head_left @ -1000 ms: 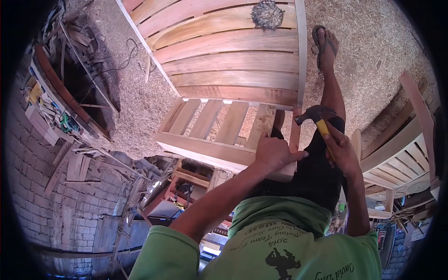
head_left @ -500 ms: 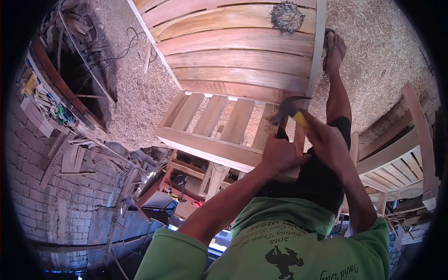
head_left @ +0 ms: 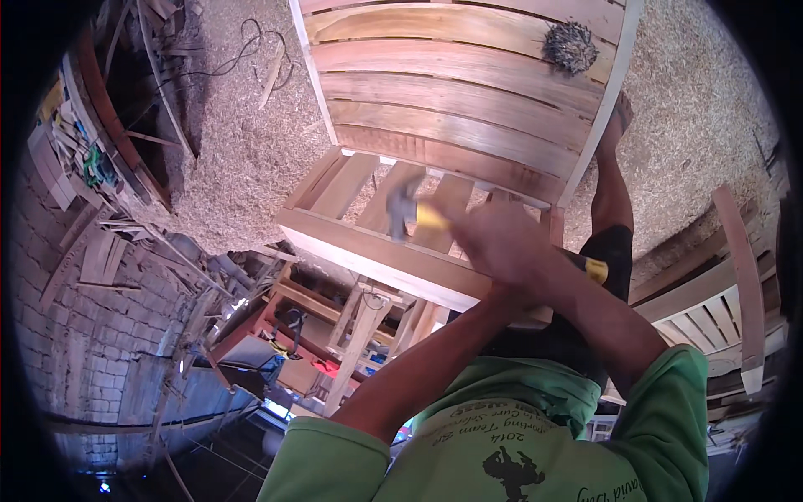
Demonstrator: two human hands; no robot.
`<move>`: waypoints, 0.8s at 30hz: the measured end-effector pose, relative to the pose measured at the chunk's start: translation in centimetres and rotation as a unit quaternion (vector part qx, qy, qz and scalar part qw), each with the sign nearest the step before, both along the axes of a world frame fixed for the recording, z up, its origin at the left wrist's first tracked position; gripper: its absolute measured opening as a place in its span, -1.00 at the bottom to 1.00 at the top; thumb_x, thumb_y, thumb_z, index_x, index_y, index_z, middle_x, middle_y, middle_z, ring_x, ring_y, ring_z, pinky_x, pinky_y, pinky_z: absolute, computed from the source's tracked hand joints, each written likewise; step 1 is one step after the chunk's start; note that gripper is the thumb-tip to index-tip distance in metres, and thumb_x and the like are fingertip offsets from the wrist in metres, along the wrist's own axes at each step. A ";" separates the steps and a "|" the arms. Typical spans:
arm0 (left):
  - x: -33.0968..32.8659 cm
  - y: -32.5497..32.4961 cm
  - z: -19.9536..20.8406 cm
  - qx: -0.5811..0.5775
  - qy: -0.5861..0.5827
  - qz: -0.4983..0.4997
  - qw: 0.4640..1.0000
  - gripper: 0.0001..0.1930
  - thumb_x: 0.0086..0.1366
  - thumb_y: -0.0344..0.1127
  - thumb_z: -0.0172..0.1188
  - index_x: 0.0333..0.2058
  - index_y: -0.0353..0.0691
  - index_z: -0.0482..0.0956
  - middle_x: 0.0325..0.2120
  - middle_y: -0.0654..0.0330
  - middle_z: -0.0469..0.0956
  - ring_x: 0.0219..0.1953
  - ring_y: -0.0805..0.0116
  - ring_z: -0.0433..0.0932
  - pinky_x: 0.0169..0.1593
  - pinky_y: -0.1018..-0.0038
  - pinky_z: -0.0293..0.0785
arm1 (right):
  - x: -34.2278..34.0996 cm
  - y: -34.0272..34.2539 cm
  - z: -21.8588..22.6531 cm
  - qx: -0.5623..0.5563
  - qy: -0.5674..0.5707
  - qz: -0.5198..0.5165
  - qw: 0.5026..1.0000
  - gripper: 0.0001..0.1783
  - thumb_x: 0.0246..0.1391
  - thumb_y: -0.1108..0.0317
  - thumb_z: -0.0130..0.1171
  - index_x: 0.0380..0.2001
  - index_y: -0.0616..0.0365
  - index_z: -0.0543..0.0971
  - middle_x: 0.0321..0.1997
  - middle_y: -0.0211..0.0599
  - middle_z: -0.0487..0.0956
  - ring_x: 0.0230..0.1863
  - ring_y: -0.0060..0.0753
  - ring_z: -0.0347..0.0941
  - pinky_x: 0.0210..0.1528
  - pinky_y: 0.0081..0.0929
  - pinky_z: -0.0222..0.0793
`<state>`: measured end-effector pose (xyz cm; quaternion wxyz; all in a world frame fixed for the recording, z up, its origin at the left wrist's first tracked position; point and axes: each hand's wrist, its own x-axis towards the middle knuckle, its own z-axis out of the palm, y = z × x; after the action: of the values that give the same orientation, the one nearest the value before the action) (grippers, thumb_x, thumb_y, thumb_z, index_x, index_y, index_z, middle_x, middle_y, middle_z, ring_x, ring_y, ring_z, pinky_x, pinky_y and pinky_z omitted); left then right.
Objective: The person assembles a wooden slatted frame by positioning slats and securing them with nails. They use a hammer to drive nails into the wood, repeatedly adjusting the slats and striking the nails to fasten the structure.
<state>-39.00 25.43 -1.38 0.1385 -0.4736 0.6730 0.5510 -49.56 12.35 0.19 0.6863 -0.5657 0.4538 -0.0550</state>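
Note:
My right hand (head_left: 508,238) is closed round the black and yellow handle of a claw hammer (head_left: 429,216). The hammer head, smeared by motion, is over the slats of a wooden frame (head_left: 381,251). My left hand (head_left: 504,299) is at the near right end of that frame, under the right one. Its fingers are hidden, so what they hold does not show. Beyond rises a slatted wooden panel (head_left: 460,88), joined to the frame. A round, spiky grey heap (head_left: 570,47) that looks like nails lies on its slats.
Wood shavings (head_left: 242,159) cover the floor on both sides. A dark cord (head_left: 251,42) lies at the far left. Offcuts (head_left: 104,251) lean by a block wall (head_left: 109,335). Another slatted piece (head_left: 698,322) stands on the right. My leg (head_left: 615,184) is beside the panel.
The hammer has swung left and lower, from above my left hand to over the frame's slats. My right hand has crossed over the left, covering it. The whole view has shifted slightly.

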 end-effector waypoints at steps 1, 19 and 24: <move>-0.6 -0.9 0.4 -0.008 -0.005 0.014 1.000 -0.24 0.35 0.09 0.33 0.37 -0.27 0.43 0.14 -0.13 0.63 0.22 -0.15 0.60 0.31 -0.01 0.45 | 0.8 0.4 -0.1 -0.009 0.002 0.091 0.996 -0.37 0.36 0.21 0.20 0.48 -0.28 0.46 -0.34 -0.02 0.69 -0.28 0.18 0.68 -0.18 0.13 0.55; -0.6 -0.9 0.7 -0.073 -0.063 -0.125 0.987 -0.71 0.32 -0.10 0.28 -0.55 -0.02 0.77 -0.64 0.10 0.66 -0.53 0.12 0.71 -0.21 0.06 0.51 | 2.7 -2.0 -10.7 0.440 -0.136 -0.082 0.884 -0.44 0.57 0.16 0.04 0.55 -0.11 0.42 -0.42 -0.48 0.55 -0.52 -0.69 0.42 -0.54 -0.53 0.43; -0.6 -1.3 0.8 -0.027 -0.070 -0.118 0.990 -0.74 0.25 -0.13 0.32 -0.59 -0.02 0.77 -0.61 0.14 0.66 -0.53 0.16 0.70 -0.15 0.12 0.49 | 4.5 -2.7 -11.4 0.483 -0.145 0.013 0.863 -0.43 0.55 0.11 0.07 0.54 -0.13 0.44 -0.46 -0.46 0.52 -0.52 -0.62 0.45 -0.52 -0.50 0.45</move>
<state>-39.61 24.16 -0.59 0.2364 -0.4316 0.7278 0.4776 -45.10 9.63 -11.17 0.9325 -0.1543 0.3115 0.0984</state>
